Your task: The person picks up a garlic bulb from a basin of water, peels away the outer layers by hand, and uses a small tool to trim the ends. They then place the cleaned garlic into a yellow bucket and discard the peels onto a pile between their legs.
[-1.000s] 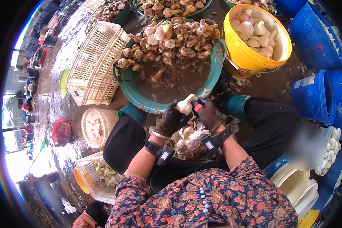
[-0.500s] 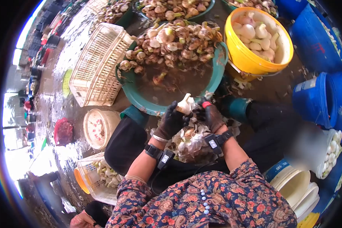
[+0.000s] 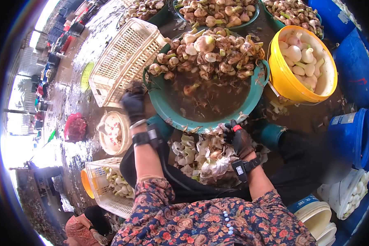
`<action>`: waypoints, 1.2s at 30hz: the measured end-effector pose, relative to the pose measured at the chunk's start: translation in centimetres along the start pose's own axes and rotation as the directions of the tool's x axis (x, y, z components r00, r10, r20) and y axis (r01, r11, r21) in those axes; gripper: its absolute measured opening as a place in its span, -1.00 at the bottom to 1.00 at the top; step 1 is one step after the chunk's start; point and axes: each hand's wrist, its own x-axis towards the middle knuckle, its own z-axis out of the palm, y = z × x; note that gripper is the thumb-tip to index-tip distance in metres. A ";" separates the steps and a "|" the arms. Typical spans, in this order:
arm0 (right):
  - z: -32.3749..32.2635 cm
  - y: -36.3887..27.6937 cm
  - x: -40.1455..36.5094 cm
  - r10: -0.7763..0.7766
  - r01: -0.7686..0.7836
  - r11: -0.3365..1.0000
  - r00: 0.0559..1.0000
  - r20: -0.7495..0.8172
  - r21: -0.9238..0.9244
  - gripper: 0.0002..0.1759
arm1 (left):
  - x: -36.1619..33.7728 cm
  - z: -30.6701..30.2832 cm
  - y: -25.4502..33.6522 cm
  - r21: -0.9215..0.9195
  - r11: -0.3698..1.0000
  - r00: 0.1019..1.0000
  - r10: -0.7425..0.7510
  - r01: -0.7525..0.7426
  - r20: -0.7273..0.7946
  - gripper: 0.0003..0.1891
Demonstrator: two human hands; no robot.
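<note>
My left hand (image 3: 134, 103), in a dark glove, is stretched out to the left beside the white plastic crate (image 3: 125, 57). Motion smears its fingers, so whether they hold anything is hidden. Close to the near rim of the green tub (image 3: 201, 125), my right hand (image 3: 238, 140) has its gloved fingers curled, with a red band round one. Pale garlic skin lies against those fingertips; what is inside them I cannot make out. Below it, between my legs, sits a heap of garlic skins (image 3: 215, 158). Brown unpeeled garlic bulbs (image 3: 217, 53) are piled in the tub above murky water.
A yellow bucket (image 3: 281, 78) of peeled garlic stands right of the tub. At left are a whitish bucket (image 3: 126, 133), a red net bag (image 3: 75, 127) and a crate (image 3: 110, 203) with garlic. Blue buckets (image 3: 343, 137) line the right. Another person's arm (image 3: 92, 231) shows lower left.
My left hand has swung left, away from my right hand. The white garlic bulb between the hands is out of sight. My right hand has dropped lower, and the whole view has shifted.
</note>
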 end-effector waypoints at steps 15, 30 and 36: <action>1.1 -0.8 0.9 -0.289 0.290 0.952 0.957 0.030 -0.096 -0.71 | -8.8 17.6 -0.2 0.157 0.837 0.337 -0.373 0.524 0.865 -0.30; -0.7 -1.8 -1.4 -0.289 0.272 0.955 0.943 0.164 0.118 -0.73 | -14.5 12.4 12.6 0.000 0.701 0.223 -0.227 0.713 0.948 -0.46; -0.1 -4.4 -5.1 0.158 -0.191 0.968 0.967 0.198 0.162 -0.32 | -18.8 13.6 14.2 -0.243 0.624 0.459 -0.210 0.743 0.863 -0.40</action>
